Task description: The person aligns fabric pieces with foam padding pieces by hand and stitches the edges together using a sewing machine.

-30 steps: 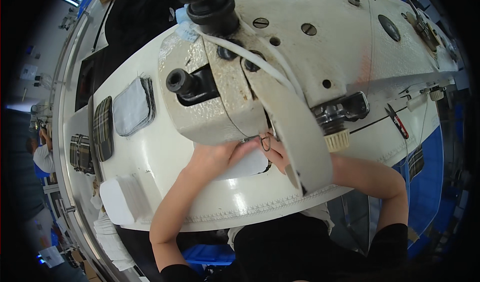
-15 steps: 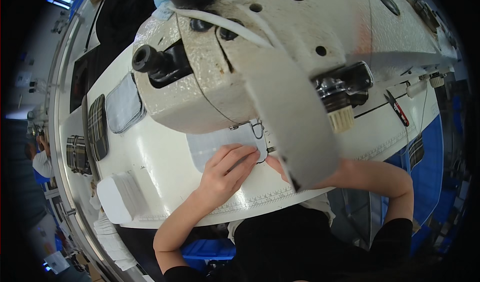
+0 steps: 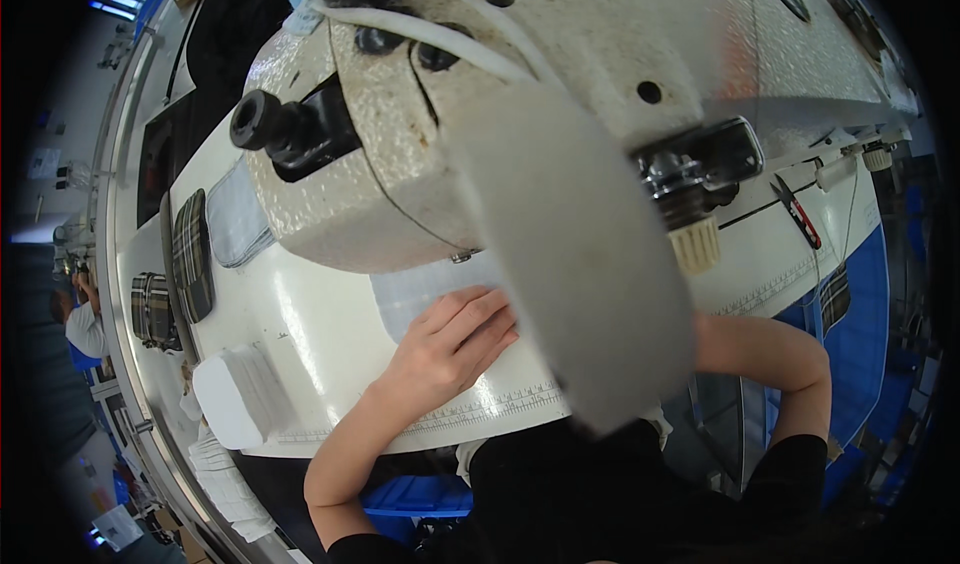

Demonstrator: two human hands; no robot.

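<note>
The left hand [image 3: 445, 349] rested at the cloth's [image 3: 408, 299] near edge, fingers bent and close together; whether they pinched it could not be told. The cloth lay on the table [image 3: 320, 349], partly hidden by the machine [image 3: 400, 204]. The flap [image 3: 590, 254] hid the right hand, its grip unknown. Uneven pulling could skew the cloth; straying fingers might get hurt.

One machine [image 3: 360, 204]; one left hand [image 3: 450, 349]; one cloth [image 3: 410, 294] beneath; one snips [image 3: 806, 226], right; two plaid piles [image 3: 193, 256] [image 3: 152, 309], left; one grey pile [image 3: 236, 219], left; one white pile [image 3: 225, 402], near left.
</note>
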